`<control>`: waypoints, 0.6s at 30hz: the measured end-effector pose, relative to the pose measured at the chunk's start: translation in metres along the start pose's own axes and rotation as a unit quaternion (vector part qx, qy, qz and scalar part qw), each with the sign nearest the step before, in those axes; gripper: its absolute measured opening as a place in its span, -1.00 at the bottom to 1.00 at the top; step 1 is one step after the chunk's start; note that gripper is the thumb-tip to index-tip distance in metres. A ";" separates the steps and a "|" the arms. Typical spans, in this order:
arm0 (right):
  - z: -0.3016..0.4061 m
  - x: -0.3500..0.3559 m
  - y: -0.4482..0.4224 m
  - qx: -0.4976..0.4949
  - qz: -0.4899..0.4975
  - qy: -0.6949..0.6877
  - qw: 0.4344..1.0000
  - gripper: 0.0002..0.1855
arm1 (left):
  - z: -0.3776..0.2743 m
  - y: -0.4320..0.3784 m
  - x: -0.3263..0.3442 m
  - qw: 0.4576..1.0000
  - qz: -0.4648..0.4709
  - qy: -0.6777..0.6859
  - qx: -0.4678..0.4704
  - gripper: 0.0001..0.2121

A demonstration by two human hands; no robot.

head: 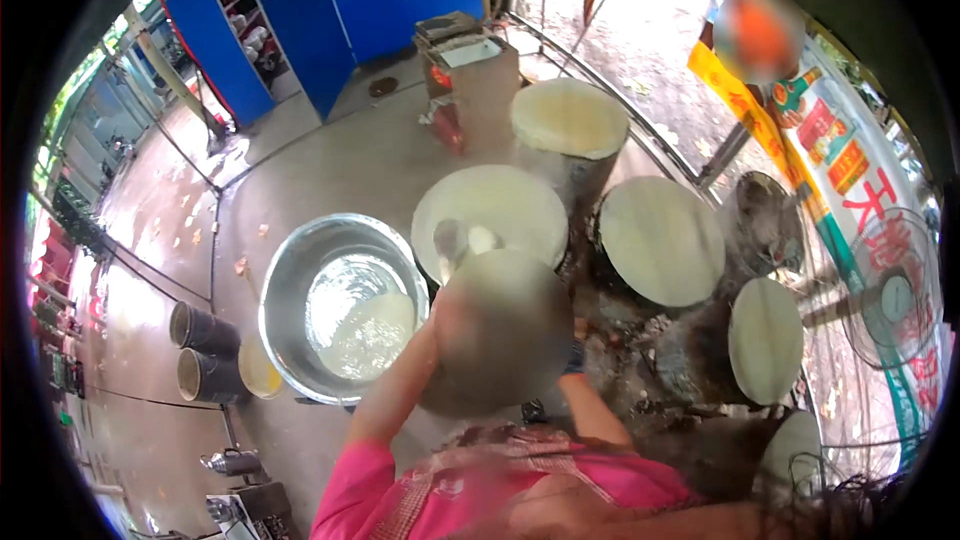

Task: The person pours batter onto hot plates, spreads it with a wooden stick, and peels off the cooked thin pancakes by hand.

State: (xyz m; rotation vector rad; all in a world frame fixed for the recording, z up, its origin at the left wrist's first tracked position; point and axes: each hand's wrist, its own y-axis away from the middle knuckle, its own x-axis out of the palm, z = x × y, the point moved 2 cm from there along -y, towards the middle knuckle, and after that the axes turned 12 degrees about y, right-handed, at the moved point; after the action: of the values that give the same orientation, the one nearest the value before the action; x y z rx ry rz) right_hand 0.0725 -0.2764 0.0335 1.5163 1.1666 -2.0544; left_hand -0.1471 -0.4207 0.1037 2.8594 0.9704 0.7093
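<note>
A blurred round patch covers much of the space between my forearms and hides most of both hands. My left hand (444, 307) shows only at its edge. From it rises the handle of a brown scoop-like tool (450, 240), held over a round griddle (517, 199) with a pale, whitish top. Beside the tool is a small white lump (481, 239); whether it touches the griddle I cannot tell. My right hand (575, 360), in a dark glove, sits low at the patch's right edge, its fingers hidden. Left of the griddle stands a wide metal basin (274, 307) with pale liquid inside.
More round pale-topped griddles on drum stoves stand right and behind: one griddle (570, 116), another (662, 240) and a third (766, 340). Dark buckets (210, 375) lie left of the basin. A cardboard box (476, 79) stands behind, a fan (894, 296) at far right.
</note>
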 end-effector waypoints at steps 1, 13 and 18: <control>0.026 -0.012 0.006 -0.015 0.039 -0.006 0.999 -0.69 | 0.036 -0.002 -0.046 0.941 0.092 -0.233 0.228 -0.86; 0.039 -0.083 0.039 0.066 0.035 0.000 0.997 -0.79 | -0.032 0.151 -0.015 0.625 -0.087 0.653 -0.419 -0.69; 0.020 -0.055 0.021 0.098 0.022 -0.041 0.994 -0.82 | 0.036 0.192 -0.057 0.801 0.045 0.493 -0.337 -0.67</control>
State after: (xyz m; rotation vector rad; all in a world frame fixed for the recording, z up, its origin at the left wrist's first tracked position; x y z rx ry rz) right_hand 0.0950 -0.3156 0.0762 1.5116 0.9162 -2.2350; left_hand -0.0619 -0.6047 0.0826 1.8061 0.4036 2.1232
